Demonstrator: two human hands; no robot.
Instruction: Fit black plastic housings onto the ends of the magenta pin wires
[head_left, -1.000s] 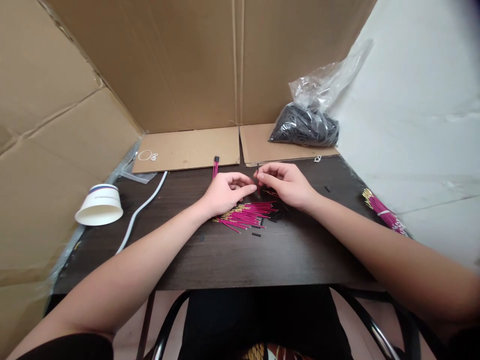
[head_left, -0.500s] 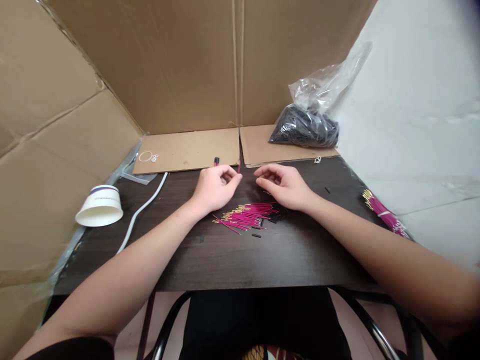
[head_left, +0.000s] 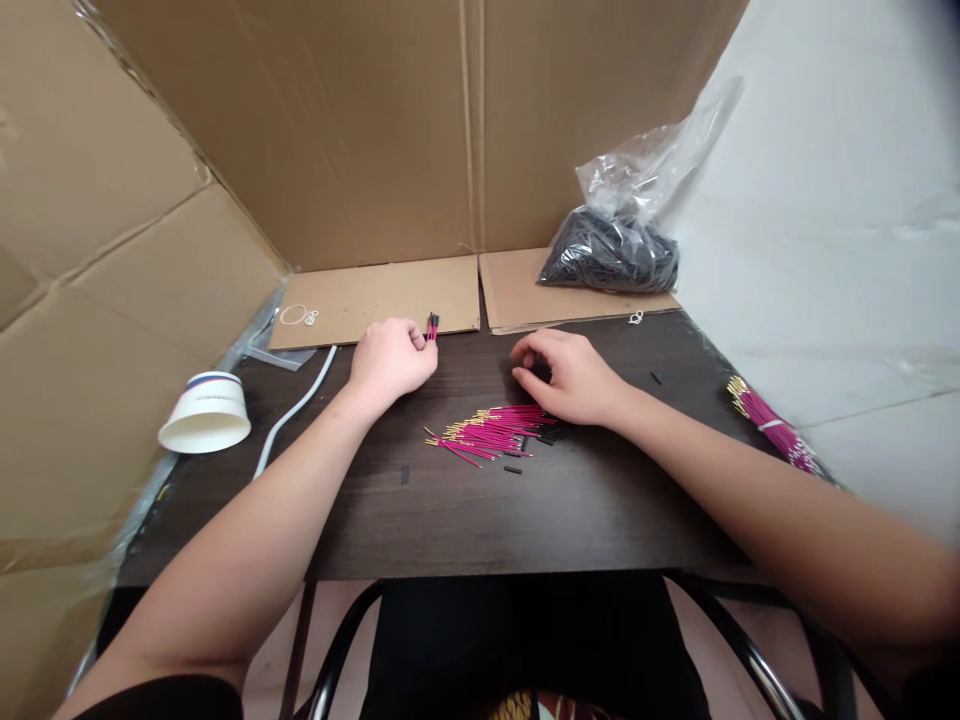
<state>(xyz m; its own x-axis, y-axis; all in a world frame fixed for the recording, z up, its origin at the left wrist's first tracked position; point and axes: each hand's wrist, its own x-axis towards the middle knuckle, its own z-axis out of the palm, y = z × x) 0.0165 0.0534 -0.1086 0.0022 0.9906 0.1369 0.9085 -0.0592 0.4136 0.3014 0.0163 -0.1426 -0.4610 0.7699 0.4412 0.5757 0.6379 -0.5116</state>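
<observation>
My left hand has its fingers closed at a small bunch of magenta wires with black sleeves on their ends, near the cardboard edge. Its fingertips pinch at the lower end of the bunch; how many wires they grip is hidden. My right hand hovers beside the heap, fingers curled, thumb and forefinger apart, nothing visible between them. Below the hands lies a spread heap of magenta wires with gold terminals toward the left. Short black sleeves lie at the heap's right end, partly under my right hand.
A clear bag of black sleeves stands at the back right. A tied wire bundle lies at the right edge. At left are a paper cup on its side and a white cable. Cardboard walls enclose the table.
My left hand has moved left, carrying a magenta wire from the middle to the small sleeved bunch. My right hand has stayed almost in place.
</observation>
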